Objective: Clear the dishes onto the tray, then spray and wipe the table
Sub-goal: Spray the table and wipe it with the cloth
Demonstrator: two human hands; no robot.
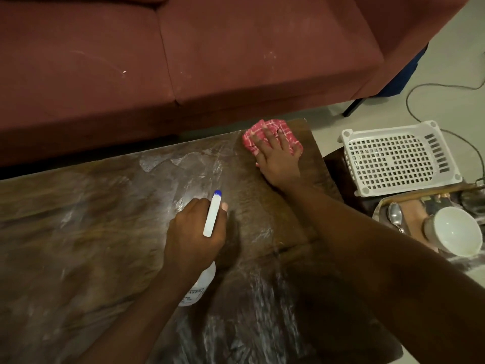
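Cloth [284, 128], red with pale checks, lies bunched at the far right corner of the desk [91, 232], under my right hand [278, 156]; that hand is released, fingers straight and spread, pressing the cloth flat on the wood; cloth shows beyond the fingertips and on either side of them. Left hand [194, 232] is nearer to me and to the left of the right one, well apart from it; it is grasping the bottle [212, 218], fingers wrapped round the neck, one fingertip showing past the white head; the head's blue tip points away from me, toward the stretch of desk between the two hands; the clear body slants back under my wrist, its label too small to read. Pale glossy smears streak the dark wood around and ahead of the left hand, and again nearer to me beneath my right forearm. Tray [377, 214] sits off the desk, right of my right forearm; on it a white bowl [456, 229] is tipped with its opening toward me, and a spoon [395, 214] lies just left of it. White slotted basket [393, 156] stands beyond the tray, right of the right hand. Red sofa [183, 61] runs past both hands beyond the desk; a cable [446, 86] trails over the floor beyond the basket.
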